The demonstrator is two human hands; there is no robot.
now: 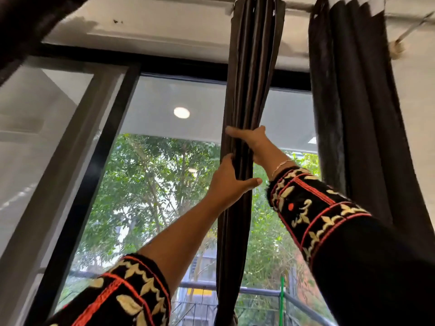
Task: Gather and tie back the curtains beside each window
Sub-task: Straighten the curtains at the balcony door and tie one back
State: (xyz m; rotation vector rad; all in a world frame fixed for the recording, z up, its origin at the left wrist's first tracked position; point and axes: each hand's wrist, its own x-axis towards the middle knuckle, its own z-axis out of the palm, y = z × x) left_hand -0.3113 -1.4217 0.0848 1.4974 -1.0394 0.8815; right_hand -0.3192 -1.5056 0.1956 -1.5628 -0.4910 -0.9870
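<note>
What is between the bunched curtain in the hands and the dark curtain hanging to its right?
Head view: only window glass separates the bunched curtain from the dark curtain; the right sleeve crosses it lower down.

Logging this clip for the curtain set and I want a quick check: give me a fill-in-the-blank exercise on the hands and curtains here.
1. The left hand and right hand both grip the gathered curtain; the lower of the two is the ____ one.
2. A thin bracelet sits on the ____ wrist.
3. A second curtain hangs to the ____ of the gripped one.
4. Through the window, green ____ show outside.

Missing words: left; right; right; trees
</note>
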